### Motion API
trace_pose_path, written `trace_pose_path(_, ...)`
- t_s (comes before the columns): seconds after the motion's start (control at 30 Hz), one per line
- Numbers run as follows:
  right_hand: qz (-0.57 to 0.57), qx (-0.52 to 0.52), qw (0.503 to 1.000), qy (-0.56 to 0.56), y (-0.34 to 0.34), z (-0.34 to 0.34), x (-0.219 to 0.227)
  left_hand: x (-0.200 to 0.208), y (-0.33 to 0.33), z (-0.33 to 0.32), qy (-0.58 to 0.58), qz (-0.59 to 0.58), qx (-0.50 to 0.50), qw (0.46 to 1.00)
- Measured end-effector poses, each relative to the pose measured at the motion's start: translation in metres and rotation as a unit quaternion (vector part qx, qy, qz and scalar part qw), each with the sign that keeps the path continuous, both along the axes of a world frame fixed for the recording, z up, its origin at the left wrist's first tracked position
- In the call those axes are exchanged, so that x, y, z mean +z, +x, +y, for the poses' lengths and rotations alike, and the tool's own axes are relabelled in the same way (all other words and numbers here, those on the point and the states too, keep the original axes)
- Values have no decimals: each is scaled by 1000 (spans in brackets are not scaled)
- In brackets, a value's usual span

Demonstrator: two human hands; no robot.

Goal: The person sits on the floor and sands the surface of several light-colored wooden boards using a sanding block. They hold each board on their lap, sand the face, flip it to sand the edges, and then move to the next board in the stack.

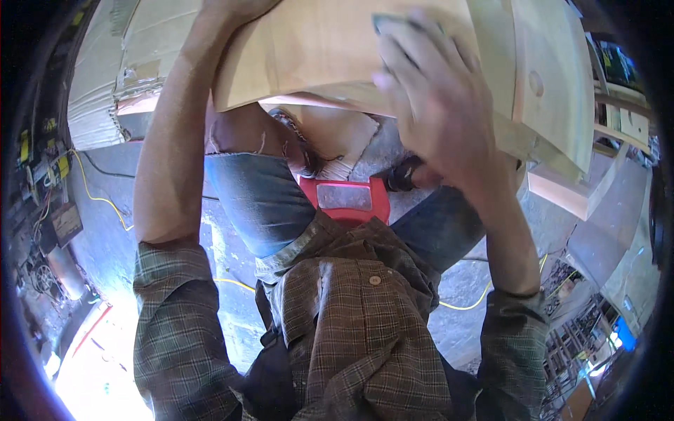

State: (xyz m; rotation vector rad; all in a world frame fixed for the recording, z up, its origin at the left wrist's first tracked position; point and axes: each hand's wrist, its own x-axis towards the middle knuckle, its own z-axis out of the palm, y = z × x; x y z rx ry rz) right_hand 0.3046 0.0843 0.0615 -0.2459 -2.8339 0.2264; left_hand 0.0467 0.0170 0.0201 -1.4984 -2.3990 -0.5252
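Note:
A pale, smooth wooden panel point(309, 52) with a slightly curved near edge lies across the top of the view, above my knees. My right hand point(442, 98) is on its right part, smeared by motion, with fingers bent over a small dark green piece of sandpaper point(383, 24). Only an edge of the sandpaper shows past the fingertips. At the panel's upper left, my left hand point(242, 7) rests by its edge; the picture's top cuts it off and its fingers are hidden.
Cardboard point(158, 42) lies left of the panel. Another wooden board with a round mark point(536, 83) adjoins on the right, near a pale wooden box-like piece point(562, 191). A red stool point(380, 200) shows between my legs. Yellow cord point(102, 196) crosses the grey floor.

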Motion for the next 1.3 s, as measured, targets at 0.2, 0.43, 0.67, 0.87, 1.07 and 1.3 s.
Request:
trace_pose_path(0.2,-25,12,1000,-9,27,-10,-2,-6,-7,0,-24,32,15,999)
trace_pose_path(0.43,2,5,999,-40,13,-6,-6,-8,-6,2,-7,-10,12,1000)
trace_pose_path(0.67,-8,-9,1000,-13,29,-20,-8,-4,-4,1,0,-24,31,999)
trace_pose_path(0.87,9,-5,1000,1,54,-36,-16,6,-3,-3,4,-20,-2,1000)
trace_pose_path(1.07,66,-107,988,-92,48,-17,25,-7,-7,2,21,11,1,1000)
trace_pose_path(1.3,32,-4,999,28,6,-2,-8,4,-5,-7,18,-5,6,1000)
